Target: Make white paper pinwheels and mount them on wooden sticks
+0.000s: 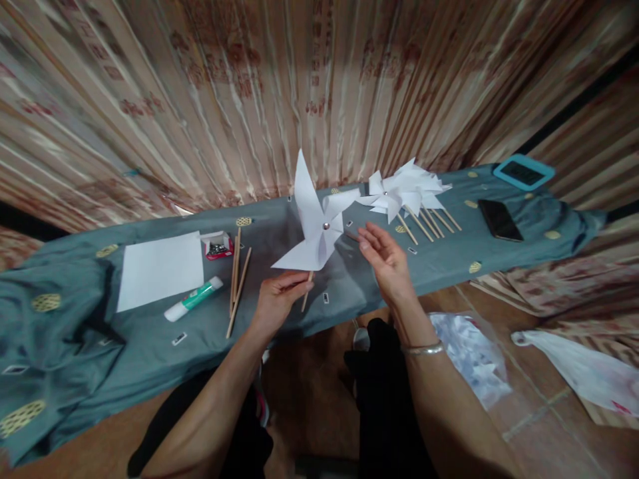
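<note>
One white pinwheel (313, 239) stands up over the cloth (354, 293), its handle (305, 299) pinched in the left hand (279, 299), while the right hand (387, 259), fingers loosely parted and unclenched, is just right of its blades, whether touching them I cannot tell. Left of that pinwheel lie a glue stick (194, 299), loose sticks (239, 290), paper (160, 273) and a red box (229, 246) of metal bits (216, 249). Right of it lie a phone (500, 220), the other pinwheels (407, 189) and a blue-framed device (524, 172), with the curtain (279, 86) behind everything.
</note>
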### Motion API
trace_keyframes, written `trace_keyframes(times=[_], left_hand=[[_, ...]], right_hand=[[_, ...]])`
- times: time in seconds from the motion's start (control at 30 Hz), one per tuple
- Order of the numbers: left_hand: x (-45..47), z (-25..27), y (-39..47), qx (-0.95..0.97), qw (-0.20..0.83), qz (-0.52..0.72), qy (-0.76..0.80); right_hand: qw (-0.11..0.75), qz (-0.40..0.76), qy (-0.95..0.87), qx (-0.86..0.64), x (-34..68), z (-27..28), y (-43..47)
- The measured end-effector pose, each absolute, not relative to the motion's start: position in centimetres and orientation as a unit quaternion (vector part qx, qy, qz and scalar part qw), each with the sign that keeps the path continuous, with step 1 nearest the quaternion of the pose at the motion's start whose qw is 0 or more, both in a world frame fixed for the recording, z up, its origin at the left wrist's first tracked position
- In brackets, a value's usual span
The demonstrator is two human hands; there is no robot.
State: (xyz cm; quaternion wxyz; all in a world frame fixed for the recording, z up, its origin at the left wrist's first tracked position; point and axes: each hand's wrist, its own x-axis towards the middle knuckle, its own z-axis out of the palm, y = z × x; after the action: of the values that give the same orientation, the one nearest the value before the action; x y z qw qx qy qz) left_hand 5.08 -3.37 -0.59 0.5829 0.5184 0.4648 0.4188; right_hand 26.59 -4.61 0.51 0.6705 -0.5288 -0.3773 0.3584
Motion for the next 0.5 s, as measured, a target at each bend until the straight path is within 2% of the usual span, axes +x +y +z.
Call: trace_keyframes(times=[0.33,0.5], left_hand=[[5.0,-0.8,-3.4,0.548,0.569,0.405,0.460],[5.0,-0.9,-3.3,0.550,0.562,0.409,0.463]], right_hand=[[0.624,0.460,-0.379,-0.505,25.2,1.5,-4.7],[0.625,0.466,-0.351,-0.519,25.7,1.9,-4.9]])
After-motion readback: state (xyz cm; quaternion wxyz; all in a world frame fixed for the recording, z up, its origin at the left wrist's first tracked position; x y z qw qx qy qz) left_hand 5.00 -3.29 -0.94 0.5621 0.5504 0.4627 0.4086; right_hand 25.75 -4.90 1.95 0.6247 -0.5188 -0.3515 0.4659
